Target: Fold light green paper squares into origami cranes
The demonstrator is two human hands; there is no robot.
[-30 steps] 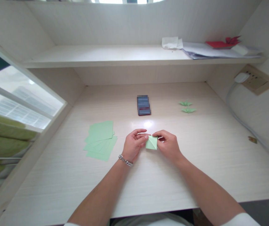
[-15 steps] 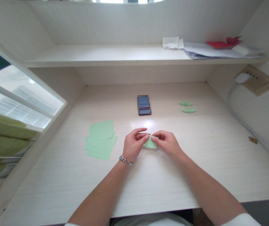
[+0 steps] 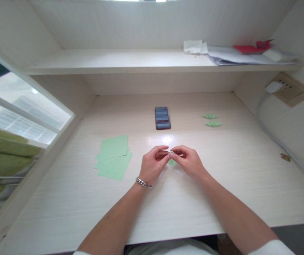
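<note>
A small folded piece of green paper [image 3: 172, 162] is pinched between both hands just above the pale wooden desk [image 3: 221, 184]. My left hand [image 3: 153, 165], with a silver bracelet at the wrist, grips its left side with thumb and fingers closed. My right hand [image 3: 187, 161] pinches its right side, and the fingers of both hands meet over the top. Most of the paper is hidden behind my fingers.
A stack of green paper sheets [image 3: 113, 157] lies to the left. A phone [image 3: 162, 118] lies further back, two small folded green figures [image 3: 212, 120] at back right. The shelf above holds white papers [image 3: 231, 56] and red paper [image 3: 253, 47]. A cable [image 3: 271, 138] runs from a wall socket.
The green paper, seen as a flat square a second ago, has been folded or turned edge-on and now shows much smaller between my fingers. My hands have drawn closer together.
</note>
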